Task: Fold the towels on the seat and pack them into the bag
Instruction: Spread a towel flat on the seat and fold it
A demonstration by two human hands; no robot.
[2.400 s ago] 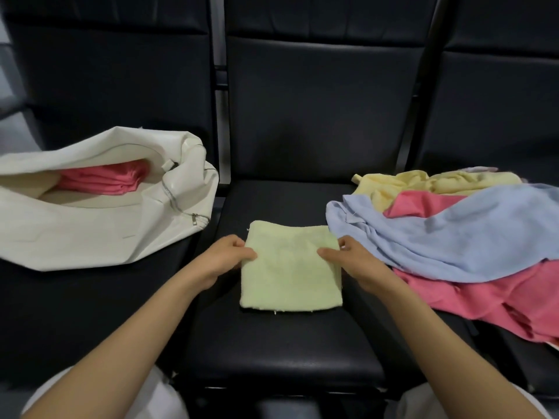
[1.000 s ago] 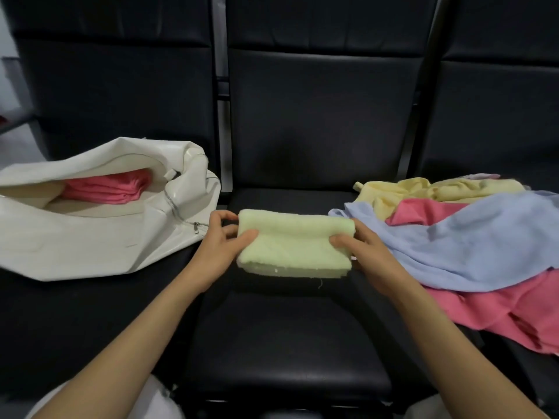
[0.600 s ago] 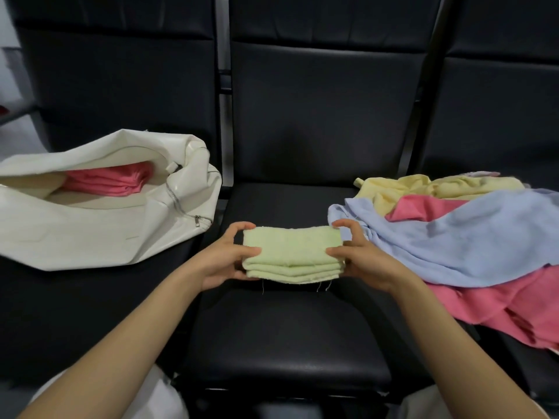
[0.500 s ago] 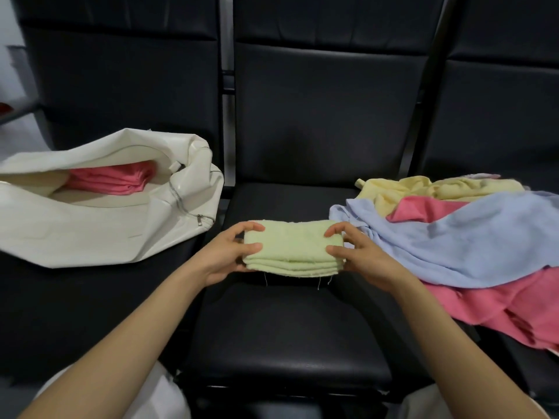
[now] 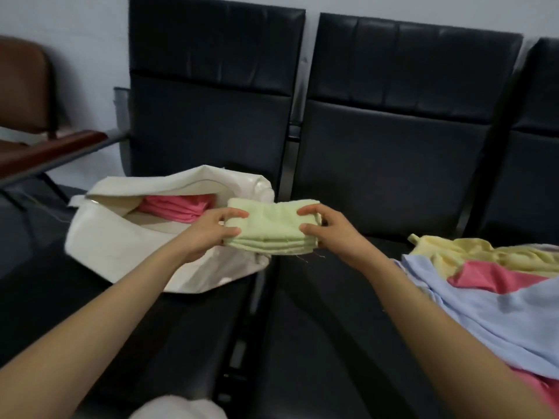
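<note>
A folded light green towel (image 5: 272, 228) hangs in the air between the two seats, right beside the mouth of the white bag (image 5: 121, 246). My left hand (image 5: 208, 234) grips its left end and my right hand (image 5: 329, 234) grips its right end, thumbs below and fingers on top. The bag lies open on the left seat with a folded pink towel (image 5: 178, 208) inside. On the right seat lies a loose heap: a yellow towel (image 5: 472, 252), a pink towel (image 5: 496, 276) and a light blue towel (image 5: 499, 316).
Black padded seats (image 5: 326, 343) stand in a row with tall backrests (image 5: 393, 140) behind. A metal gap (image 5: 242, 343) separates the left and middle seats. A brown chair with a wooden armrest (image 5: 51, 152) stands at the far left.
Both hands folded the green towel smaller, lifted it off the middle seat and carried it left to the bag's mouth. The view has swung left.
</note>
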